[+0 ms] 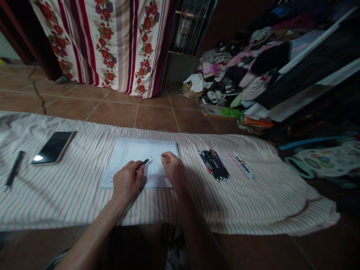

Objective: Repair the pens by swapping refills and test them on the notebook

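Bare left forearm (pixel 92 236) reaches over striped cloth (pixel 64 202) to the left hand (pixel 128 183), its fingers (pixel 137 173) clenched around a pen (pixel 143 162) above a spiral notebook (pixel 126 157). Right hand (pixel 172 168) lies on the notebook page, its fingers (pixel 166 159) curled but released, grasping nothing.

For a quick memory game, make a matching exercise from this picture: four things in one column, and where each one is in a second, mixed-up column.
Things:
1. Phone
2. Bundle of pens
3. Left hand
4. Right hand

Places:
A. Resting on the spiral notebook
B. Holding a dark pen over the notebook
C. On the striped cloth, right of the notebook
D. On the cloth, left of the notebook

Pairs: 1-D, 2-C, 3-B, 4-A
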The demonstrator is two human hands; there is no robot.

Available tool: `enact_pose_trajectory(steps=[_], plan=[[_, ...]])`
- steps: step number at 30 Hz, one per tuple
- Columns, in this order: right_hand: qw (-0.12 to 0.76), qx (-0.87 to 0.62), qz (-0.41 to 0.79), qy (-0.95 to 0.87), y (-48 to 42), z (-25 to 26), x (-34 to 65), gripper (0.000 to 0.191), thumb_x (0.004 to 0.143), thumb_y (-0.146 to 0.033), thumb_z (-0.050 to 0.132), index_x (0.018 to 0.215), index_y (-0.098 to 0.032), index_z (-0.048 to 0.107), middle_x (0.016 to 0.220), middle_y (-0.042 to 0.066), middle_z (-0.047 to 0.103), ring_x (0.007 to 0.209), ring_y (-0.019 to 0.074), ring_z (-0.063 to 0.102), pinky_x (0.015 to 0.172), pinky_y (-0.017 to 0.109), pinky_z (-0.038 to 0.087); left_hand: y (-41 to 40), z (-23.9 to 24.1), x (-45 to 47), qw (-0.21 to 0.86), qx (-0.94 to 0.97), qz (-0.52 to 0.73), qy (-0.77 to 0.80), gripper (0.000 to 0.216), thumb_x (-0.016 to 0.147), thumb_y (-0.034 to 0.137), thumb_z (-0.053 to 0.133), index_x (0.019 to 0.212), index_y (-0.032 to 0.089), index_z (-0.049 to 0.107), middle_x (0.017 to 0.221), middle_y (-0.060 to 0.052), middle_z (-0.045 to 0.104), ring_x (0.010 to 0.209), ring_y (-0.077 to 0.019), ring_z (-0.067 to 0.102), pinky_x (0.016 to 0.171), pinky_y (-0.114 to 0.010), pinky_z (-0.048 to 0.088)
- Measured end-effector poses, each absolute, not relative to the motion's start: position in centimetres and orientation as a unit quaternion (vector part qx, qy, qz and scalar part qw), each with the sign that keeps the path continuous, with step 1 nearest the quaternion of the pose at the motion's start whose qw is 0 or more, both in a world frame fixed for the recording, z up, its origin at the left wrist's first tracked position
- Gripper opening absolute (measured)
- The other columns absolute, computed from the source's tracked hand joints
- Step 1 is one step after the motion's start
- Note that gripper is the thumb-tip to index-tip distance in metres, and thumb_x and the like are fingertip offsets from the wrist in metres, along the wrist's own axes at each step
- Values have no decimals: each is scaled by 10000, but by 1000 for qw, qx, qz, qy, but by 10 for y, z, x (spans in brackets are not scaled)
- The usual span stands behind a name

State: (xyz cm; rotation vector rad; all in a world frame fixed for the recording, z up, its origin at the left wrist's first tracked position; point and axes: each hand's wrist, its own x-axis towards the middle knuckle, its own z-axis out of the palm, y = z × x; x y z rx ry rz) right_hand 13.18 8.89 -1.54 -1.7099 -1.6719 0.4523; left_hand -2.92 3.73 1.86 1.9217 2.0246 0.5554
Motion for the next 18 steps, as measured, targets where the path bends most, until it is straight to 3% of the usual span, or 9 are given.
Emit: enact_pose_trajectory(steps=[8,18], plan=[[320,-667,135,-659,90,-19,144,240,802,-133,499,911,-209,700,926,52,711,845,164,639,826,262,446,37,17,-27,142,675,194,698,297,906,311,411,1049,209,650,874,-23,673,785,-186,636,613,-277,366],[314,-657,116,-676,90,-25,141,235,805,-113,517,892,-216,709,922,49,674,799,144,613,816,251,450,36,14,-26,137,683,194,690,296,909,310,407,1047,207,648,884,-21,675,787,-182,638,610,-273,370]])
